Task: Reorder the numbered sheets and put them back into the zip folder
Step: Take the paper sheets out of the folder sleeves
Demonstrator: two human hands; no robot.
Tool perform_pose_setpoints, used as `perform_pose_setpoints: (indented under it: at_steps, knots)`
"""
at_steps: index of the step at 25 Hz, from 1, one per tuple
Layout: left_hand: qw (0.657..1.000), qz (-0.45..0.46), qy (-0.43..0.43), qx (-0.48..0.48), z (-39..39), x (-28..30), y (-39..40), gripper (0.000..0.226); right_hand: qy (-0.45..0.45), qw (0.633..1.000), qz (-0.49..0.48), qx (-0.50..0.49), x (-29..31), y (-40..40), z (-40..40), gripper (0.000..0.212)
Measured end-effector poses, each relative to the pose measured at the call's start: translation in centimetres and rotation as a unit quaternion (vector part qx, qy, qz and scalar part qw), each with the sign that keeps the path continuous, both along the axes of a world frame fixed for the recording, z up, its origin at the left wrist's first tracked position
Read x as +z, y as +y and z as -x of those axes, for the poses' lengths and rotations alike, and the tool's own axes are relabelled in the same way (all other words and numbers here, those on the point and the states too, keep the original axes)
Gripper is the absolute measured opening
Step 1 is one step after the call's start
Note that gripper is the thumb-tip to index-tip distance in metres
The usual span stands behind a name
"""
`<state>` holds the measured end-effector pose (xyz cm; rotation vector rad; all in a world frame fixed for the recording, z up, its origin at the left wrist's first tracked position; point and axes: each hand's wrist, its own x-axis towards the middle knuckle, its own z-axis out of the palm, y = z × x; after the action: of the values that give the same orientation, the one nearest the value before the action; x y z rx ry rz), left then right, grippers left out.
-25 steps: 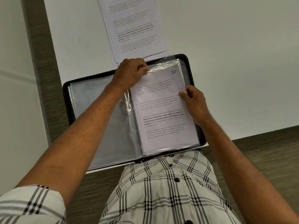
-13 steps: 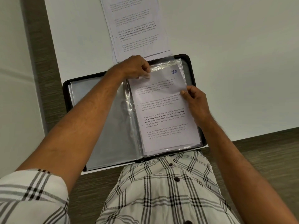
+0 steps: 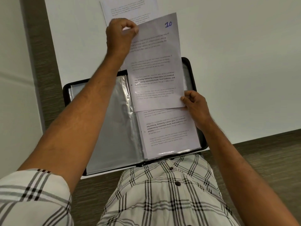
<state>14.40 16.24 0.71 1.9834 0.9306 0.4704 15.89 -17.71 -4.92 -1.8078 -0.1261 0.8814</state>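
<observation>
A black zip folder [image 3: 202,137] lies open on the white table, its clear sleeves spread on both sides. My left hand [image 3: 120,35] pinches the top left corner of the sheet marked 10 [image 3: 156,62], which stands more than halfway out of the right-hand sleeve. My right hand [image 3: 194,105] rests on the folder's right side, its curled fingers touching the sheet's lower right corner. Under it, another printed sheet [image 3: 167,129] stays inside the sleeve. A pile of loose printed sheets [image 3: 128,7] lies on the table beyond the folder.
The empty clear sleeves [image 3: 114,121] fill the folder's left half. The white table [image 3: 236,62] stretches to the right, with its front edge just past the folder. Wood-look floor [image 3: 268,160] shows at the right, and my checked shirt [image 3: 162,193] is below.
My left hand has drawn sheet 10 upward, away from me, out of the right sleeve. My right hand has slid down to the sheet's lower right corner. A second sheet now shows beneath.
</observation>
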Motion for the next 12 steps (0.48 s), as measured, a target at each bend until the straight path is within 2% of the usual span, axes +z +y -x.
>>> perform_pose_setpoints:
  at_steps: [3,5,7,10,12]
  knots:
    - [0.994,0.078,-0.063,0.032,1.1,-0.6,0.7,0.02,0.0,1.0,0.009,-0.007,-0.2,0.1,0.0,0.013]
    - [0.983,0.157,-0.077,0.058,2.3,-1.4,0.3,0.037,0.0,1.0,0.011,-0.012,-0.2,0.1,0.0,0.012]
    - [0.971,0.221,-0.065,0.07,3.8,-2.5,-0.2,0.045,-0.002,1.0,0.014,-0.016,-0.3,0.1,0.0,0.011]
    - [0.965,0.262,0.01,0.02,5.7,-4.2,-0.8,0.032,-0.006,1.0,0.013,-0.016,-0.3,0.0,0.1,0.011]
    - [0.976,0.199,0.077,-0.031,6.3,-5.0,-1.2,0.017,-0.014,1.0,0.014,-0.017,-0.3,0.0,0.1,0.011]
